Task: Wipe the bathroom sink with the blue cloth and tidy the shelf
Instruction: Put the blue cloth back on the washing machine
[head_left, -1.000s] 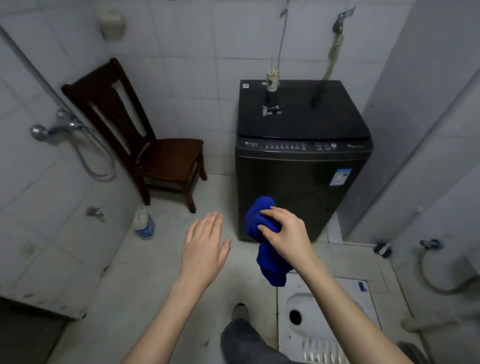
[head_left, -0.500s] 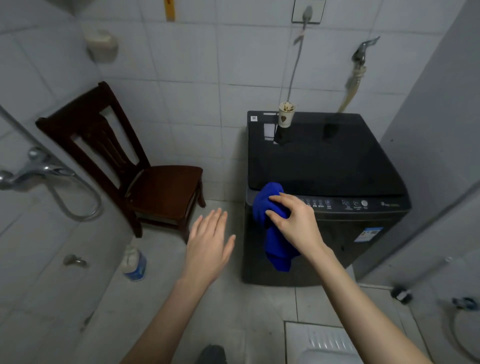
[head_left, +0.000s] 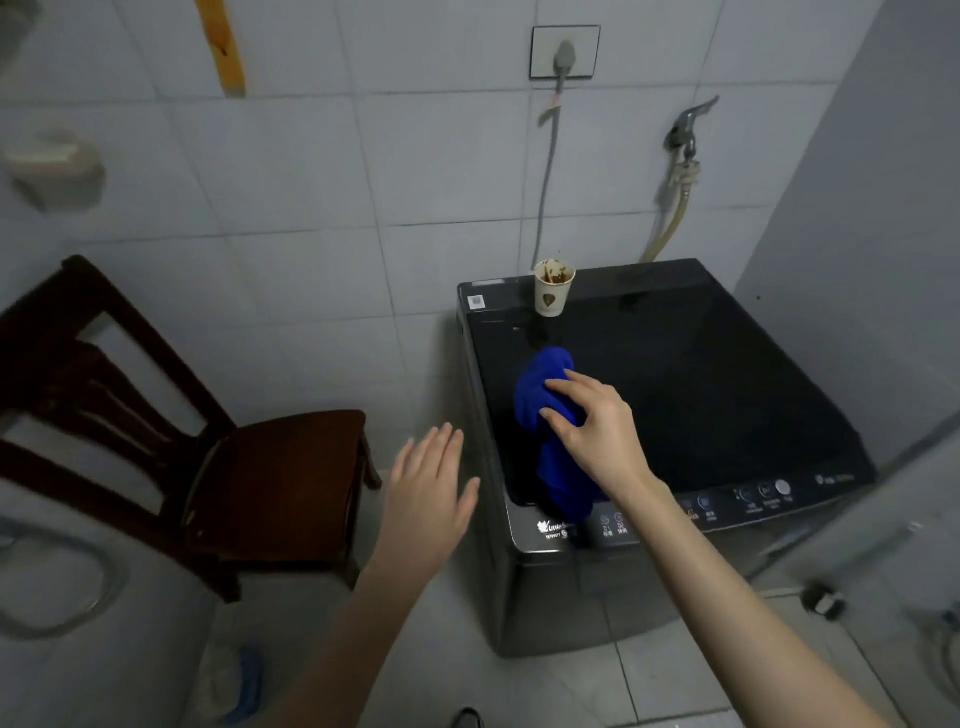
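My right hand (head_left: 597, 431) grips the bunched blue cloth (head_left: 550, 447), which hangs down over the front left part of the black washing machine lid (head_left: 701, 384). My left hand (head_left: 431, 493) is held flat and empty with fingers apart, to the left of the machine above the floor. No sink or shelf shows in this view.
A stained paper cup (head_left: 553, 288) stands at the lid's back left. A dark wooden chair (head_left: 249, 467) sits left of the machine. A wall socket with a cable (head_left: 563, 57) and a tap with a hose (head_left: 685, 135) are behind. A bottle (head_left: 234, 680) lies on the floor.
The view has tilted up and moved closer to the washing machine. My right hand has carried the blue cloth up from the machine's front to over its lid. My left hand stays open.
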